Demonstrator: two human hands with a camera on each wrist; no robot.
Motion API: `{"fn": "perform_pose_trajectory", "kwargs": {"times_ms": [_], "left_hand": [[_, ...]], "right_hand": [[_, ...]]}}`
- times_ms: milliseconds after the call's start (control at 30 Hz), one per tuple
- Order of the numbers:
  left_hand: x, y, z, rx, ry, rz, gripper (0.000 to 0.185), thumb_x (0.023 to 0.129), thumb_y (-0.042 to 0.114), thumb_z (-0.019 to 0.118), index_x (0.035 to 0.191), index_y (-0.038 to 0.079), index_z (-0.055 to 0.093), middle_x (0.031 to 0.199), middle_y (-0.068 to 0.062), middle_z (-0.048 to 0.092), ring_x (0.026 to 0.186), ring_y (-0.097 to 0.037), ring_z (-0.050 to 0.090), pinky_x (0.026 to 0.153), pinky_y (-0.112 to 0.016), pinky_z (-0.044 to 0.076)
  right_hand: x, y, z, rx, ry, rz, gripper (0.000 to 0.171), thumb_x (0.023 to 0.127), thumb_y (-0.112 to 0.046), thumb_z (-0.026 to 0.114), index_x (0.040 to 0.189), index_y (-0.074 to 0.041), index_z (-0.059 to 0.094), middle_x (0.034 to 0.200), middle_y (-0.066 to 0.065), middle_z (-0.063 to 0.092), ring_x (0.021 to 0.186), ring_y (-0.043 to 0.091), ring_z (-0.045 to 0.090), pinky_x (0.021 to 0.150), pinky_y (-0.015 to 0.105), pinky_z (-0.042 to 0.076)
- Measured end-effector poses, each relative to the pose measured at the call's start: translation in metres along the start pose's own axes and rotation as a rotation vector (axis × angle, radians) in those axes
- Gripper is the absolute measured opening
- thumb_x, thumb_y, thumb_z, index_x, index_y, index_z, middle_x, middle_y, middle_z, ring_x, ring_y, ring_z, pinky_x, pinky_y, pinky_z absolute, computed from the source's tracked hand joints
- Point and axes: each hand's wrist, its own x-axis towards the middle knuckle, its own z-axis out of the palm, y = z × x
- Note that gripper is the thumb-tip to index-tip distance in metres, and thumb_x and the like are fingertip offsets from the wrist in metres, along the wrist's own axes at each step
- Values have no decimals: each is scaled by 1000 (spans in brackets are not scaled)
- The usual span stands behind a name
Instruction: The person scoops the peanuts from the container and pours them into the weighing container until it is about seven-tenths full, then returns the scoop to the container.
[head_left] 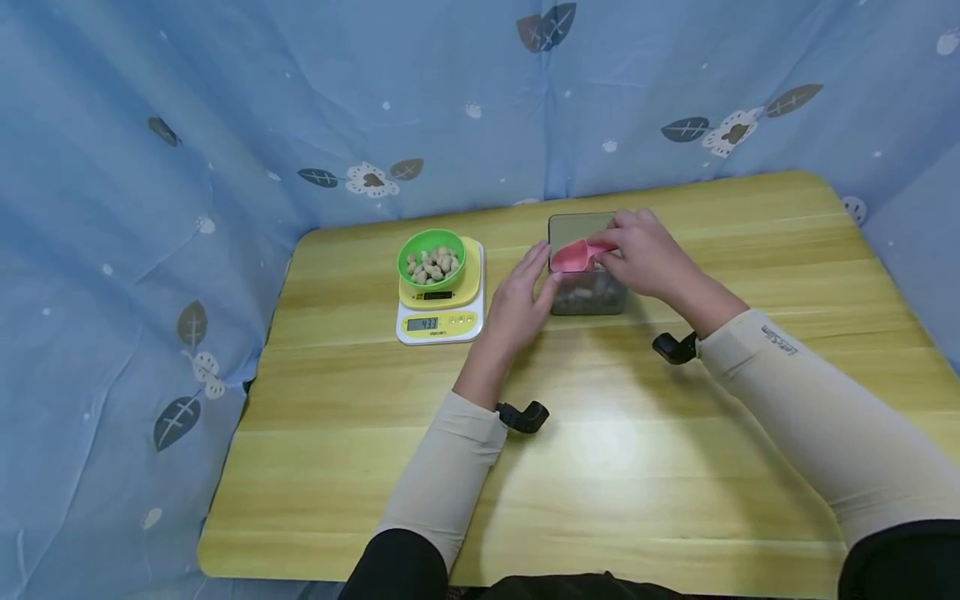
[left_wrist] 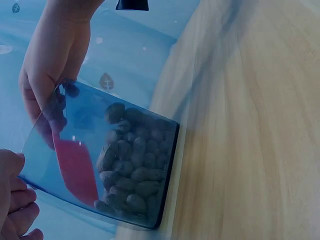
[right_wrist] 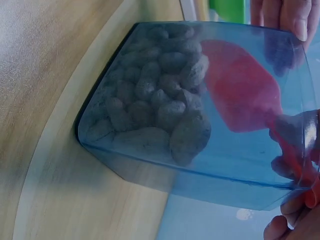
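Observation:
A clear, dark-tinted container point(head_left: 573, 222) stands on the table, partly filled with peanuts in their shells point(right_wrist: 160, 95). My right hand point(head_left: 648, 254) pinches the handle of a pink scoop point(head_left: 572, 257) over the container's opening. Through the wall in the right wrist view, the scoop's bowl point(right_wrist: 240, 85) shows inside, beside the upper peanuts; whether it bears any is hard to tell. My left hand point(head_left: 517, 304) holds the container's near left corner at the rim, thumb on one side and fingers on the other.
Left of the container stands a yellow and white kitchen scale point(head_left: 468, 275), its display point(head_left: 423, 323) reading about 43.3. A green bowl point(head_left: 405, 271) of peanuts sits on it. Blue patterned curtain point(head_left: 480, 108) hangs behind the wooden table point(head_left: 600, 467).

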Motion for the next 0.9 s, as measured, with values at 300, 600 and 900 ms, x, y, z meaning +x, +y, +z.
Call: {"fn": "perform_pose_trajectory", "kwargs": {"times_ms": [300, 600, 900], "left_hand": [[9, 4, -5, 55, -9, 1, 56, 105, 41, 43, 153, 15, 36, 161, 3, 30, 148, -13, 28, 121, -27, 22], [16, 3, -7, 45, -3, -10, 55, 104, 41, 44, 153, 17, 36, 161, 5, 30, 148, -11, 28, 120, -25, 24], [13, 0, -7, 53, -43, -5, 58, 104, 43, 43, 155, 19, 32, 162, 6, 25, 149, -12, 24, 121, -28, 22]], "right_hand": [[11, 7, 2, -25, -2, -4, 25, 92, -11, 64, 114, -4, 74, 96, 13, 60, 88, 33, 42, 72, 42, 34], [18, 11, 1, -8, -29, 12, 28, 94, -11, 59, 117, -4, 72, 102, 14, 61, 94, 33, 41, 75, 45, 35], [15, 14, 4, -19, -43, 6, 32, 96, -13, 54, 122, -3, 69, 108, 16, 60, 98, 34, 41, 79, 48, 36]]}}
